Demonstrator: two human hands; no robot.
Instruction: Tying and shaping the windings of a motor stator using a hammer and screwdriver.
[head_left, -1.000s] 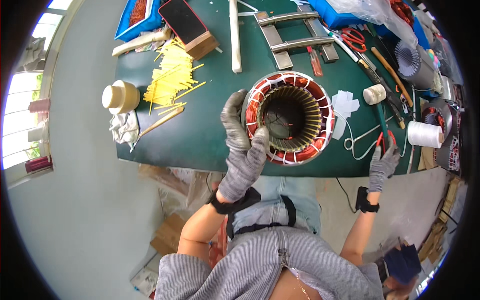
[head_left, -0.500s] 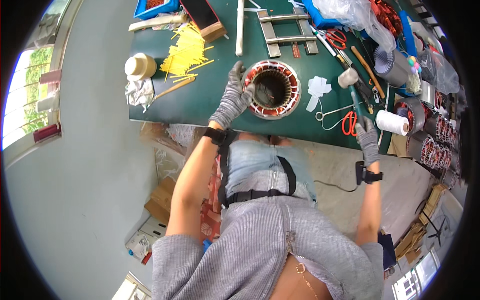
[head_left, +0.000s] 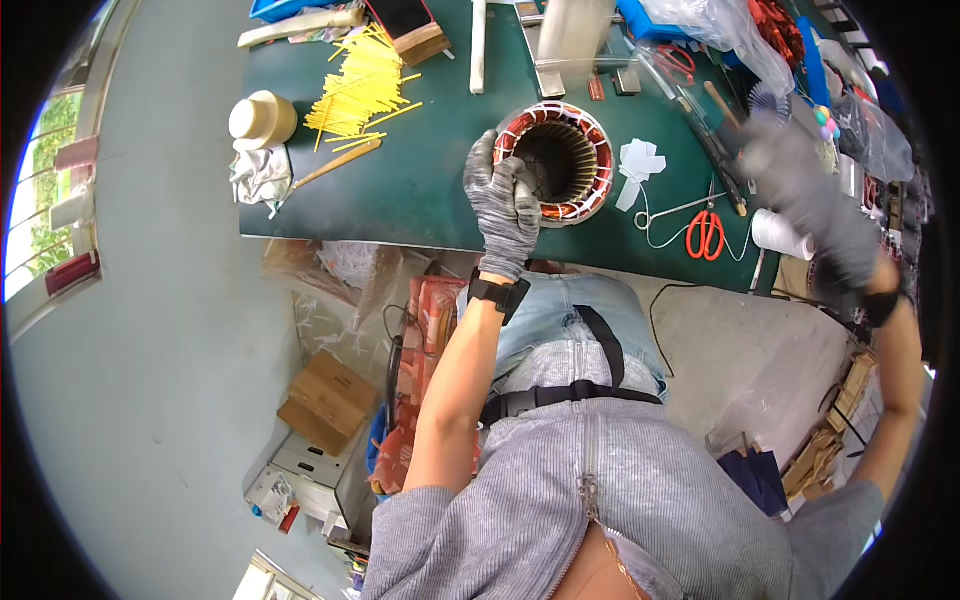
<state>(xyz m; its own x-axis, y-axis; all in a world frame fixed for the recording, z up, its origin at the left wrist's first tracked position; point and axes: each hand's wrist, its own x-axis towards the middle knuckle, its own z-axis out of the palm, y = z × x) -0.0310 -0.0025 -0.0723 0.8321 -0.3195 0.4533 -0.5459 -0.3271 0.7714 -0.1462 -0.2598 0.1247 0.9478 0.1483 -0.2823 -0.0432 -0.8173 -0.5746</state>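
Observation:
A motor stator (head_left: 603, 165), a ring of red copper windings laced with white cord, stands on the green table with its dark bore facing up. My gloved left hand (head_left: 503, 205) is closed on its left near rim, fingertips at the edge of the bore. Off to the right, my gloved right hand (head_left: 815, 200) is smeared by motion and raised near the table's right side. A mallet with a pale head (head_left: 573, 38) reaches from it toward the far middle; its handle is blurred. Orange-handled scissors (head_left: 705, 236) and white paper pieces (head_left: 640, 163) lie right of the stator.
Yellow sticks (head_left: 365, 85), a cream container (head_left: 262, 117) and a pale bar (head_left: 478, 50) lie on the table's left and middle. A white thread spool (head_left: 780, 234) sits at the right edge. A metal frame (head_left: 540, 60) lies partly behind the mallet.
My right hand has moved up and right, swinging the mallet from beside the scissors toward the far middle. The left hand stays at the stator, now more on its near rim. The view has shifted.

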